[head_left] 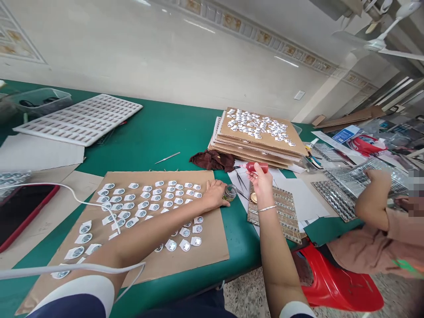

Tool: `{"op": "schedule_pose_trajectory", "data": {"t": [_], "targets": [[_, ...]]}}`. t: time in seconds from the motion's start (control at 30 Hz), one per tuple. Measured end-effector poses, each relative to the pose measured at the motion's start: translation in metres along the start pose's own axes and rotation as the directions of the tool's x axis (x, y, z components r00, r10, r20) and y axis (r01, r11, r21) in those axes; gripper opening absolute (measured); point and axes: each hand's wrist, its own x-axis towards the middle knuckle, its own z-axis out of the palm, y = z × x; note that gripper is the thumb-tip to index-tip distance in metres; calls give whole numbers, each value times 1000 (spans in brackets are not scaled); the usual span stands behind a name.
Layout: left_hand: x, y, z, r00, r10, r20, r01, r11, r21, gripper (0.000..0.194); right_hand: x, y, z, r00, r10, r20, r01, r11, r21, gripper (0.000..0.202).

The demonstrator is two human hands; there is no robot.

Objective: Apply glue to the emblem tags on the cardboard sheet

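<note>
My left hand [215, 194] is closed around the side of a small glass jar [230, 191] at the right edge of a cardboard sheet [208, 251]. Rows of white tabs with round silvery pieces [171, 245] lie on that sheet, some hidden under my left forearm. Raised to the right of the jar, my right hand [261, 181] grips a small red bottle [257, 167], tipped sideways with its pale nozzle toward the left. Below it is a board with rows of small metallic parts [285, 212], and a round gold-coloured lid [253, 197] rests at its left side.
Stacked cardboard sheets [261, 148] bearing more tabs stand behind a dark red cloth [212, 160]. Tweezers [167, 157] and a white slotted tray [82, 117] lie on the green table. A white cable [76, 268] crosses the left foreground. Another person's arm [374, 198] is at right.
</note>
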Motion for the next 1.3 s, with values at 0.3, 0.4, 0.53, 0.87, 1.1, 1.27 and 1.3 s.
{"op": "schedule_pose_trajectory", "data": {"t": [0.3,0.4,0.53,0.87,1.1,1.27,1.3], "targets": [[37,-24,-48,963,-270,25,235,785,-573,24,56,11,43,998,-61,35,64,992,-111,47],[72,-22,-44,891,-441,112,370,559,-742,25,60,19,54,995,-94,38,99,982,-160,44],[105,-18,-27,809,-550,205,395,251,-884,30,64,29,60,989,-148,10,145,959,-242,43],[109,-29,-5,796,-566,215,191,-102,-976,22,74,47,63,982,-185,-25,157,888,-433,52],[102,-29,-9,824,-521,221,153,-170,-973,7,77,56,63,988,-149,-32,117,875,-471,56],[102,-31,-7,831,-512,219,136,-196,-971,18,77,59,63,991,-128,-26,101,877,-471,54],[102,-32,-7,831,-511,220,135,-199,-971,18,77,59,63,991,-129,-27,101,876,-472,54]]}}
